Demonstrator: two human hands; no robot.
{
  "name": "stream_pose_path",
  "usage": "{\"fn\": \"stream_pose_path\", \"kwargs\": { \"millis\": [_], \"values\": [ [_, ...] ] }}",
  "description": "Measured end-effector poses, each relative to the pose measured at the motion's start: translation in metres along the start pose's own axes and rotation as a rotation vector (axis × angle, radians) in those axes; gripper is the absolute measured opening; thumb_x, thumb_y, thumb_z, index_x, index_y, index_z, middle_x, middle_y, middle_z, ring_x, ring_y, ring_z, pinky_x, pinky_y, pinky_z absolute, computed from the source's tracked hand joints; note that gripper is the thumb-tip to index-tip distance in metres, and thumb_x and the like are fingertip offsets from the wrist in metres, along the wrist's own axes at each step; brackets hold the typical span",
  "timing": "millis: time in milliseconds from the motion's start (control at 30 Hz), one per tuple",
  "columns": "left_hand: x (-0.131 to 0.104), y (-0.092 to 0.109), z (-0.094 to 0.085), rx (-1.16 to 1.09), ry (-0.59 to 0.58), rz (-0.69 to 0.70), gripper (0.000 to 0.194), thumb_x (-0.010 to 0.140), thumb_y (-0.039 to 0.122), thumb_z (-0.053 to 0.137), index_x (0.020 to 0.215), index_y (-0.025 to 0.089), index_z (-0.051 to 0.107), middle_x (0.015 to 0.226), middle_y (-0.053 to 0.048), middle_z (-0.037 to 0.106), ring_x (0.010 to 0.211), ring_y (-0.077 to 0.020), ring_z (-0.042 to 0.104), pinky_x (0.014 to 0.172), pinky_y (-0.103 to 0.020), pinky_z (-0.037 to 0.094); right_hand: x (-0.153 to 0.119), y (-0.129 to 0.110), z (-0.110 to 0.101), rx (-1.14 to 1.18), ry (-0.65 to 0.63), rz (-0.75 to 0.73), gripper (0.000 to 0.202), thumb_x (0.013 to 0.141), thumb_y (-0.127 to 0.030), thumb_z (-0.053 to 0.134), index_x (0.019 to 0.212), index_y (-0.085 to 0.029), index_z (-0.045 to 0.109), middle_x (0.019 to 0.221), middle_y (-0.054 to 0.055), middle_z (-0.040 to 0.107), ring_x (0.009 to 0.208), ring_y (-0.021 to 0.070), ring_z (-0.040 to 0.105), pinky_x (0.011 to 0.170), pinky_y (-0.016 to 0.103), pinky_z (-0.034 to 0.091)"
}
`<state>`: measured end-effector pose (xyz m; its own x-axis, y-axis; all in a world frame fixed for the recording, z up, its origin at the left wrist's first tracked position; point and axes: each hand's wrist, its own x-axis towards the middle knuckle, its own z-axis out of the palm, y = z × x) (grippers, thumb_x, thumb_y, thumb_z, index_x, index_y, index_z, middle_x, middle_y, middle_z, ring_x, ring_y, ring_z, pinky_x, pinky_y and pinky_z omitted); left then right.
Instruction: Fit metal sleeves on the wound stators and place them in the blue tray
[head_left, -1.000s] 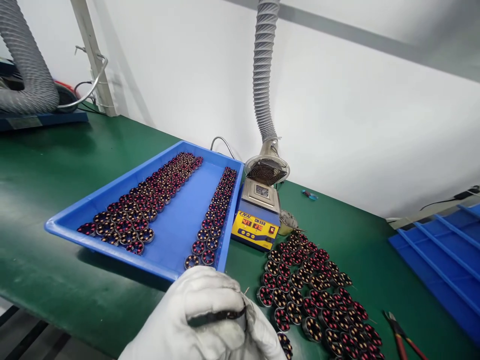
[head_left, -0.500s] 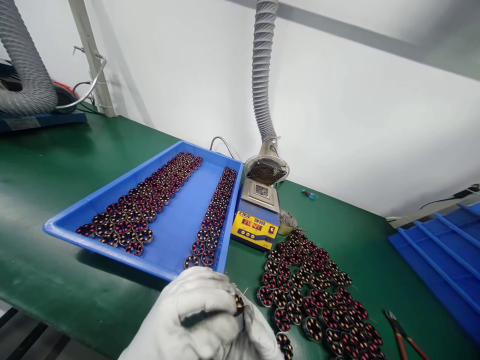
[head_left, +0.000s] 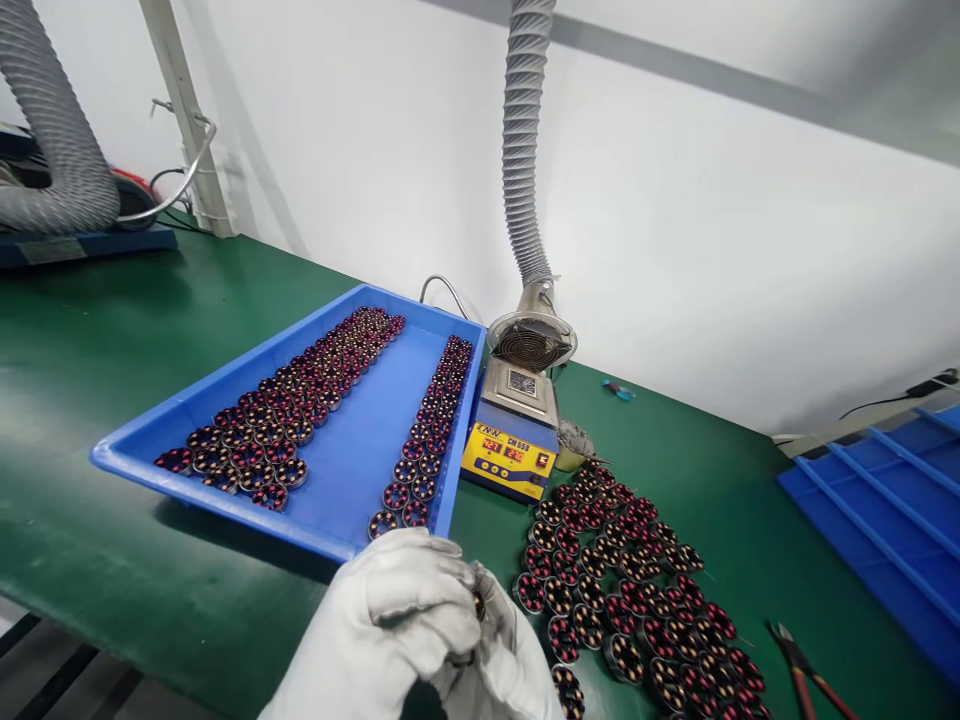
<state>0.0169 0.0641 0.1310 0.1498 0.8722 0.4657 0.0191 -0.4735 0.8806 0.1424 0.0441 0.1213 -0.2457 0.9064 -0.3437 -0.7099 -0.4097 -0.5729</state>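
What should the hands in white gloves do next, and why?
Maybe the left hand should ease back slightly to uncover the small dark part, while the right hand steadies it: both hands wrap close around it, and only a sliver shows between them.

Here, across the glossy green surface [head_left: 225, 610], carrying a long rectangular blue plastic tray [head_left: 367, 430]; just right of that, a boxy yellow-fronted machine [head_left: 510, 460]; nearer, clustered round metal-rimmed parts [head_left: 637, 565]; then red-handled metal pliers [head_left: 792, 655].
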Motion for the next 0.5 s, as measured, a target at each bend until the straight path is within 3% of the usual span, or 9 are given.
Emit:
{"fn": "stream_pose_path", "kwargs": {
  "millis": [67, 200, 267, 367, 500],
  "values": [
    [0.001, -0.002, -0.003, -0.04, 0.08, -0.021, 0.02, 0.07, 0.008, 0.061, 0.069, 0.026, 0.069, 0.076, 0.005, 0.068, 0.082, -0.011, 0.064, 0.083, -0.014, 0.047, -0.003, -0.002, -0.001, 0.035, -0.024, 0.042, 0.035, 0.051, -0.029, 0.085, 0.081, -0.022, 0.068, 0.079, 0.002, 0.068, 0.073, 0.0139, 0.064, 0.074, 0.03, 0.051],
    [-0.003, -0.004, -0.012, -0.094, 0.312, -0.205, 0.018, 0.071, 0.013, 0.063, 0.071, 0.028, 0.072, 0.081, 0.003, 0.069, 0.079, -0.0128, 0.066, 0.074, -0.011, 0.049, -0.01, -0.007, -0.005, 0.08, -0.127, 0.103, 0.033, 0.063, -0.035, 0.079, 0.091, -0.023, 0.067, 0.087, 0.006, 0.07, 0.072, 0.0168, 0.066, 0.071, 0.033, 0.051],
    [-0.008, -0.004, -0.011, -0.02, 0.237, -0.21, 0.02, 0.069, 0.02, 0.07, 0.086, 0.031, 0.071, 0.096, 0.002, 0.068, 0.092, -0.0154, 0.064, 0.083, -0.014, 0.047, -0.01, -0.006, -0.009, 0.028, -0.101, 0.038, 0.033, 0.069, -0.04, 0.073, 0.096, -0.023, 0.066, 0.094, 0.006, 0.069, 0.079, 0.0186, 0.065, 0.075, 0.035, 0.051],
    [-0.012, -0.003, -0.006, 0.117, 0.012, -0.028, 0.046, 0.064, 0.025, 0.078, 0.107, 0.033, 0.064, 0.11, -0.002, 0.063, 0.102, -0.0188, 0.059, 0.091, -0.022, 0.045, -0.008, -0.003, -0.014, -0.074, -0.055, -0.045, 0.029, 0.077, -0.043, 0.063, 0.098, -0.023, 0.065, 0.096, 0.006, 0.068, 0.091, 0.022, 0.063, 0.079, 0.039, 0.051],
    [-0.008, -0.005, -0.005, 0.178, -0.057, 0.145, 0.04, 0.069, 0.034, 0.076, 0.107, 0.032, 0.061, 0.106, -0.001, 0.064, 0.098, -0.015, 0.061, 0.088, -0.017, 0.046, -0.007, -0.002, -0.016, -0.153, -0.052, -0.091, 0.033, 0.083, -0.045, 0.054, 0.097, -0.017, 0.064, 0.088, 0.007, 0.068, 0.09, 0.0224, 0.064, 0.079, 0.043, 0.051]
  ]
}}
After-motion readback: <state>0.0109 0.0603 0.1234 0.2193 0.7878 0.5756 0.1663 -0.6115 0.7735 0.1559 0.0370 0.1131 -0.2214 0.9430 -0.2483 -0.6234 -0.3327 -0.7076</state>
